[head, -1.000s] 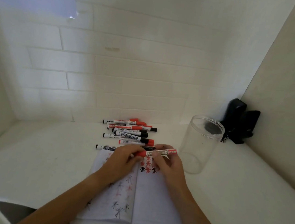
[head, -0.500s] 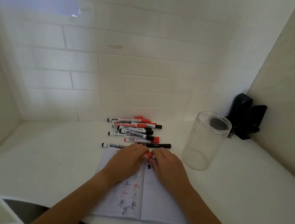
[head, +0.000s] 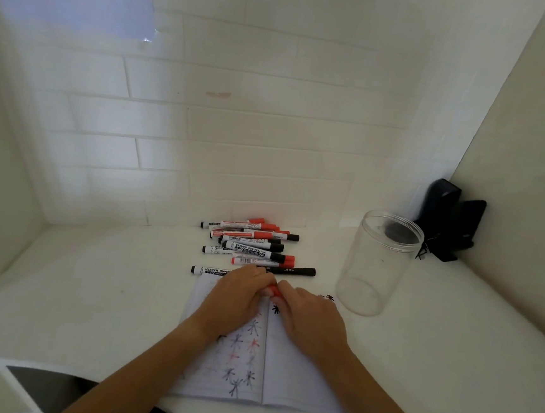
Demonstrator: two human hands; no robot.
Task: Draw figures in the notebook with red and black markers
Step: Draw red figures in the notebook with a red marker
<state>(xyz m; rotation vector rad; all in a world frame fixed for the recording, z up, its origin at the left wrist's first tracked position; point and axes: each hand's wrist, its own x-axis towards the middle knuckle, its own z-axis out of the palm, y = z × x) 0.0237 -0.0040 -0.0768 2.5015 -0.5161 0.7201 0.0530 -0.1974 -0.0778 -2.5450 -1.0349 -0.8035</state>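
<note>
An open notebook point(head: 295, 379) lies on the white table, its pages carrying red and black star figures. My left hand point(head: 234, 302) and my right hand point(head: 309, 318) meet over its top edge, both closed around a red marker point(head: 274, 290). Only a small red part of the marker shows between the fingertips; the rest is hidden by my hands. I cannot tell whether the cap is on or off.
A heap of red and black whiteboard markers point(head: 250, 242) lies just beyond the notebook, with a black marker point(head: 292, 270) nearest my hands. A clear plastic jar point(head: 376, 265) stands upright to the right. A black object point(head: 448, 220) sits in the back right corner.
One second ago the red marker was held level and in full sight between both hands. My hands have since drawn together and lowered over the notebook, hiding most of the marker.
</note>
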